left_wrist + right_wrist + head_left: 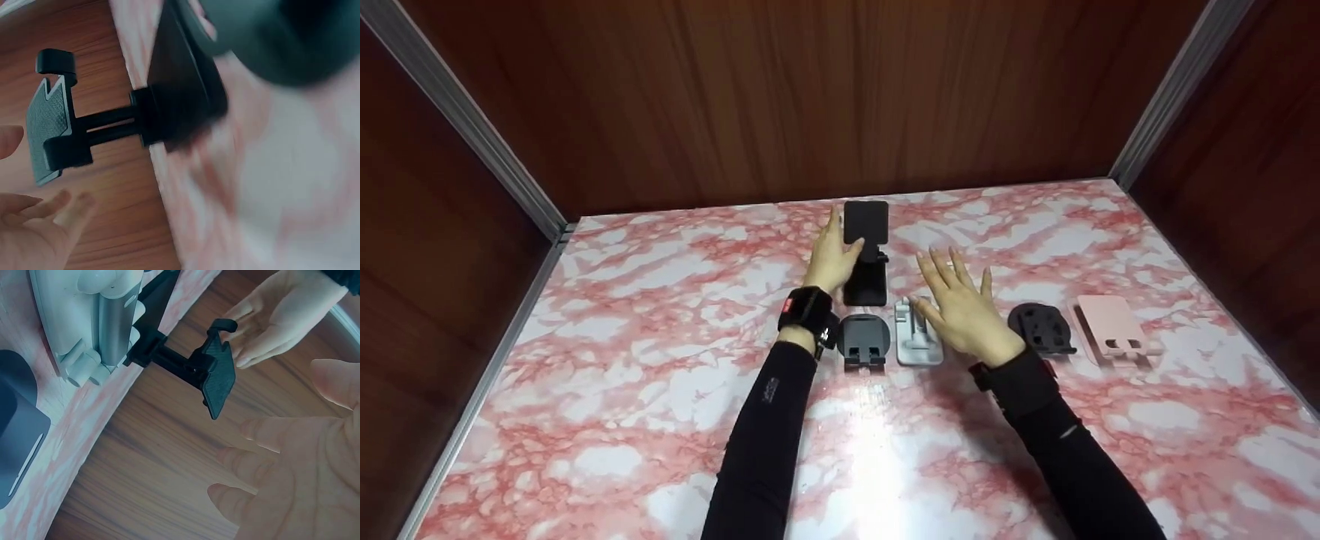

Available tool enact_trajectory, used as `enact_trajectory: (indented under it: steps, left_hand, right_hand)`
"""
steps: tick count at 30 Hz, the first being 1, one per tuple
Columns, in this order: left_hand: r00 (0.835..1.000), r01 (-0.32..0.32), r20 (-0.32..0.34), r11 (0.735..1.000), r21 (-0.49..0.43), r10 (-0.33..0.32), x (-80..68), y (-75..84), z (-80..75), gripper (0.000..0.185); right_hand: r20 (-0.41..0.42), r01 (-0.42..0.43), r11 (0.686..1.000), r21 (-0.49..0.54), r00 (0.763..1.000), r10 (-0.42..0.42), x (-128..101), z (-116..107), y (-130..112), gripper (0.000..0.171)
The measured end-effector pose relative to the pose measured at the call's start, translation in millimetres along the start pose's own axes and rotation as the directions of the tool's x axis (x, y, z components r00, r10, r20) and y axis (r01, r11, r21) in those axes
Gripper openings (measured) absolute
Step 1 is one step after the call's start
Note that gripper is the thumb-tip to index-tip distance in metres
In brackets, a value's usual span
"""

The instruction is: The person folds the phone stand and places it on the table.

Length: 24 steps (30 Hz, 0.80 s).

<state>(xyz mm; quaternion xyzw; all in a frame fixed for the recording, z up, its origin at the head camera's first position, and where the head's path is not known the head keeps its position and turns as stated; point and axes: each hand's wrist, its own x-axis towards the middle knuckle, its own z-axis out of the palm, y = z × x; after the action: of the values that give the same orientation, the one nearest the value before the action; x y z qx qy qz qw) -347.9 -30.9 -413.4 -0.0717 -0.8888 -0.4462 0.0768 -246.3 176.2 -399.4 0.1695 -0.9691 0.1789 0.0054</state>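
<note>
A black phone stand (866, 225) stands unfolded at the back, its plate raised on a double-bar arm above a flat base. Beside its plate is my left hand (829, 257), fingers extended, thumb near the plate's lower edge. The left wrist view shows a gap between those fingers and the stand (107, 121); whether the hand touches it elsewhere I cannot tell. My right hand (966, 315) hovers with spread fingers, palm down, holding nothing. Its thumb partly covers a folded white phone stand (919, 345). In the right wrist view, the right palm (304, 467) faces the black stand (216, 374).
A dark grey round stand (864, 337) lies left of the white one. Farther right are a black round stand (1039, 328) and a pink stand (1112, 322). Wooden panels (825, 97) wall off the marbled red-and-white table (660, 352) at the back and sides.
</note>
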Motion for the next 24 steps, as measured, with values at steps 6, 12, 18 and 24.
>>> enact_trajectory:
  steps: [6,12,18,24]
  left_hand:
    - [0.995,0.087,-0.027,0.963,-0.255,-0.097,10.0,-5.8,3.9,0.06]
    - [0.983,0.134,-0.071,0.931,-0.341,-0.167,15.7,-6.7,4.5,0.04]
    - [0.971,0.176,-0.055,0.853,-0.491,-0.232,17.5,-7.9,3.6,0.028]
    - [0.974,0.144,-0.064,0.807,-0.573,-0.219,14.0,-5.4,3.4,0.029]
  right_hand:
    - [0.0,0.001,1.0,-0.001,1.0,-0.001,0.1,-0.6,-0.4,0.067]
    - [0.011,0.002,1.0,0.0,1.0,-0.002,0.6,-0.8,-1.7,0.069]
    - [-0.001,0.006,1.0,-0.012,1.0,-0.006,0.6,-0.2,-2.1,0.068]
    - [-0.002,0.011,1.0,-0.019,1.0,-0.011,-1.0,-0.2,-2.1,0.067]
